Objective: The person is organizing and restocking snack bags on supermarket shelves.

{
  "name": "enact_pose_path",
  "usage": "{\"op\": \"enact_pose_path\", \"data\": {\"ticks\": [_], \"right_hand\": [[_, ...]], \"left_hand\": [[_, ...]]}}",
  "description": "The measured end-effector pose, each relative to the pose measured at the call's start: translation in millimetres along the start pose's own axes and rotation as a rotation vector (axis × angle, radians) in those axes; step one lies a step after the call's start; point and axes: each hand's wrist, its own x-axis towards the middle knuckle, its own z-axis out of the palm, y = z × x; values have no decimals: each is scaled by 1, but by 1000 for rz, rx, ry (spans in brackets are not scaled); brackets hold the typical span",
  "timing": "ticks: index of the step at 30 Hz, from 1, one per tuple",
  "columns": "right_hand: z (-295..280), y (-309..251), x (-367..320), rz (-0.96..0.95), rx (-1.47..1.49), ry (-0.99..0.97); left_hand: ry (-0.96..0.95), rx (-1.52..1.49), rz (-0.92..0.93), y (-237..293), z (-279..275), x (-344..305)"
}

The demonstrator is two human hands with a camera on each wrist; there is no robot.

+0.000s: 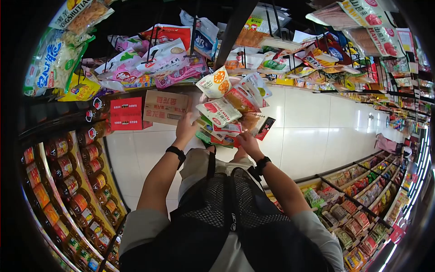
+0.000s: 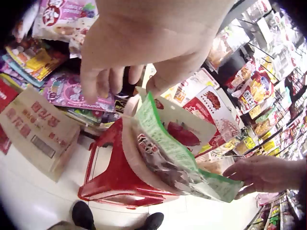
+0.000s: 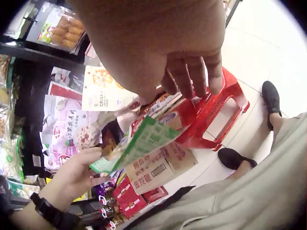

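A loose pile of snack packets point(image 1: 222, 109) lies on a red plastic stool point(image 2: 106, 167) at the person's knees. On its near side a green-edged packet point(image 2: 165, 148) stands tilted. The left hand point(image 1: 185, 129) pinches one corner of that packet between thumb and fingers, as the right wrist view shows point(image 3: 76, 172). At the opposite end is the right hand point(image 1: 249, 144), its fingers point(image 3: 194, 79) reaching down over the packets; I cannot tell whether they grip one. A white packet with red fruit point(image 1: 219, 112) and a cream one with orange slices point(image 1: 215, 83) lie in the pile.
A cardboard box point(image 1: 166, 107) and a red box point(image 1: 126, 114) stand on the left. Hanging packets point(image 1: 165, 56) fill the rack ahead. Shelves of oil bottles point(image 1: 68, 186) line the left side, more snack shelves point(image 1: 355, 213) the right. A tiled floor point(image 1: 303, 136) stretches rightward.
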Motion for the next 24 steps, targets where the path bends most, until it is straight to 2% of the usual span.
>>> {"op": "enact_pose_path", "data": {"ticks": [2, 4, 5, 8, 9, 12, 13, 16, 17, 20, 24], "right_hand": [[16, 4, -7, -64, -51, -31], [26, -4, -12, -88, -129, -55], [31, -8, -18, -190, -172, 46], [27, -35, -31, -173, -92, -100], [26, -38, -36, -193, -86, -115], [25, -50, -45, -409, -292, -56], [30, -45, -43, -527, -367, 61], [42, -34, -33, -349, -398, 11], [44, -29, -30, -365, -356, 34], [41, -31, -30, -388, -369, 49], [22, -52, -36, -416, -293, 105]], "left_hand": [[-57, -29, -133, -22, 11, -3], [-194, -468, -319, -20, 14, -5], [-262, -691, -412, -18, 17, -5], [-330, -606, -289, -33, 40, 5], [-338, -599, -301, -33, 42, 6], [-347, -622, -339, -31, 40, 9], [-345, -663, -356, -25, 32, 5], [-394, -665, -477, 3, 3, -10], [-418, -646, -528, 10, -5, -15], [-447, -637, -500, 9, -8, -22], [-387, -727, -468, 15, -13, -21]]}}
